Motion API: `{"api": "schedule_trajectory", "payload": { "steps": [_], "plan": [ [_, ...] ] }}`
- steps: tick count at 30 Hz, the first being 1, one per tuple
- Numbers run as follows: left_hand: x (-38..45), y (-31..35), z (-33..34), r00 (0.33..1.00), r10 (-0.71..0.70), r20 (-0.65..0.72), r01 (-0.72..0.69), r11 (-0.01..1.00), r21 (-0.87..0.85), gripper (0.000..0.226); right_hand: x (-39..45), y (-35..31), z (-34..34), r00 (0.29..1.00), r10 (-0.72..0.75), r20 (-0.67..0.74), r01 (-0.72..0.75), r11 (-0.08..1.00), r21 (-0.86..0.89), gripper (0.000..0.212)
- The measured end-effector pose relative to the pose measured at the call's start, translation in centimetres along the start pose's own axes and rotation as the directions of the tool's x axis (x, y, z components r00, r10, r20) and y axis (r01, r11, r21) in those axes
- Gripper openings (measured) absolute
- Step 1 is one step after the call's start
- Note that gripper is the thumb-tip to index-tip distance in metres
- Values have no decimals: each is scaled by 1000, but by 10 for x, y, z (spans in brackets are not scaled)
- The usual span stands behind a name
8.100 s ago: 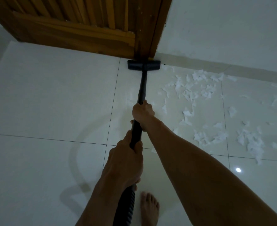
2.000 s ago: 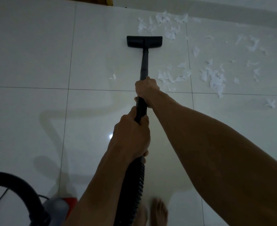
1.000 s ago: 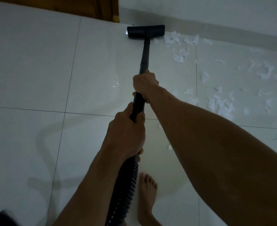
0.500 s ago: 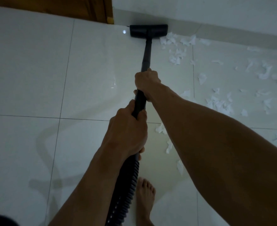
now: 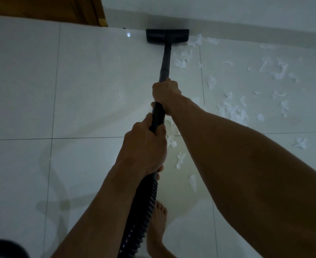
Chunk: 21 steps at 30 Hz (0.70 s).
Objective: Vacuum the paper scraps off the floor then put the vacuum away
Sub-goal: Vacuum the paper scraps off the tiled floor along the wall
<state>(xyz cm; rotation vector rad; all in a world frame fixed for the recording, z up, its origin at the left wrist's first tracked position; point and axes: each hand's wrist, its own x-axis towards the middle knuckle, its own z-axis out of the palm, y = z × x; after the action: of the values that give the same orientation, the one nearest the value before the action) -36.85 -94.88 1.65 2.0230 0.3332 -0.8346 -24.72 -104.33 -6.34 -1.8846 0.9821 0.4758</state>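
Note:
The black vacuum wand point(image 5: 165, 60) runs from my hands to its flat floor head point(image 5: 167, 35), which sits on the white tile against the skirting of the far wall. My right hand point(image 5: 165, 94) grips the wand higher up. My left hand point(image 5: 146, 148) holds it lower, just above the ribbed hose point(image 5: 144, 215). White paper scraps point(image 5: 231, 110) lie scattered to the right of the wand, with a few point(image 5: 180, 161) close under my right forearm. Some more point(image 5: 183, 60) lie just behind the floor head.
A wooden door frame point(image 5: 97, 12) stands at the back left. The white wall point(image 5: 228, 8) runs along the far edge. My bare foot point(image 5: 158, 222) is on the tile below the hose. A dark rounded part point(image 5: 2, 248) shows at the bottom left corner.
The floor head has been pushed forward from mid-tile to the wall and has shifted a little to the right along the skirting. Both hands have kept their grip.

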Motion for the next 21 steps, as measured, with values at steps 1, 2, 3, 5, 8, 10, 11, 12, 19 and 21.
{"api": "schedule_trajectory", "payload": {
  "steps": [1,2,3,5,8,10,11,12,19,21],
  "plan": [
    [-3,-1,3,1000,3,-4,-3,1000,3,33,0,4,-1,1000,-3,-1,3,1000,-4,40],
    [-7,-3,5,1000,11,-9,-10,1000,14,32,-4,8,-3,1000,4,3,-4,1000,0,38],
    [-11,-5,7,1000,18,-13,-18,1000,25,31,-6,12,-3,1000,10,9,-10,1000,13,36],
    [-20,-11,11,1000,23,-14,-22,999,35,32,-13,20,-5,1000,18,21,-19,999,28,36],
    [-36,-23,17,1000,24,-5,-24,999,23,32,-27,34,-4,1000,-10,11,11,1000,-16,36],
    [-47,-30,20,999,35,-5,-35,998,44,31,-38,44,-4,1000,12,1,-13,1000,20,36],
    [-54,-34,22,999,33,-7,-33,998,54,32,-41,50,-3,1000,22,4,-22,999,35,38],
    [-61,-37,24,1000,30,-7,-30,998,62,33,-47,56,-3,999,35,6,-35,998,51,38],
    [-106,-64,39,998,58,-32,-54,989,137,31,-85,96,-4,999,51,18,-52,996,69,42],
    [-116,-74,45,996,73,-42,-64,983,173,30,-93,109,-3,998,65,23,-66,995,79,41]
  ]
}}
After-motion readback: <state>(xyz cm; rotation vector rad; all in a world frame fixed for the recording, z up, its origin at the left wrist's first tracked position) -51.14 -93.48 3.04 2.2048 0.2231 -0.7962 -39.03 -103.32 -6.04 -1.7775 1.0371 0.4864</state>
